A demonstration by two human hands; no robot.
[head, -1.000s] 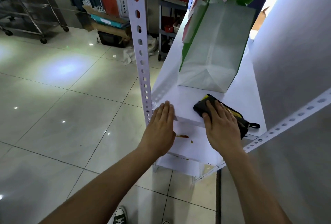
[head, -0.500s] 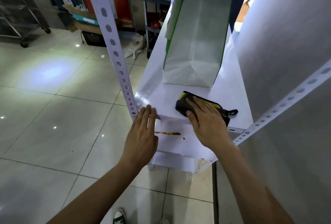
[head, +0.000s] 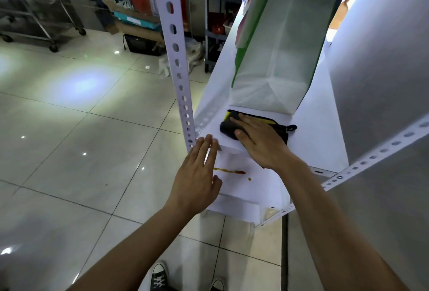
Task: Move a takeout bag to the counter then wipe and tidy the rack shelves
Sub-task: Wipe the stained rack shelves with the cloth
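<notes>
The right hand (head: 260, 142) lies flat, fingers together and spread over a dark cloth (head: 253, 127) with a yellow edge, pressing it onto the upper shelf (head: 311, 132) of the white rack; it is not clenched around it, just palm down on top. The left hand (head: 197, 179) is open and empty, fingers straight, its fingertips at the front lip of that shelf beside the perforated upright post (head: 176, 63). The takeout bag (head: 278, 58), white paper with green sides, stands upright on the same shelf just behind the cloth, so moving it to a counter looks not yet done, or else wiping has begun around it. The step in hand appears to be wiping the upper shelf. On the lower shelf (head: 255, 188), a brown-orange sauce streak (head: 229, 171) with a small drop beside it lies unwiped; the next move likely calls for bringing the cloth down to that streak, or lifting the bag clear first so the whole board can be reached. No writing on the bag can be read; the boxes in the background carry print too small to make out.
</notes>
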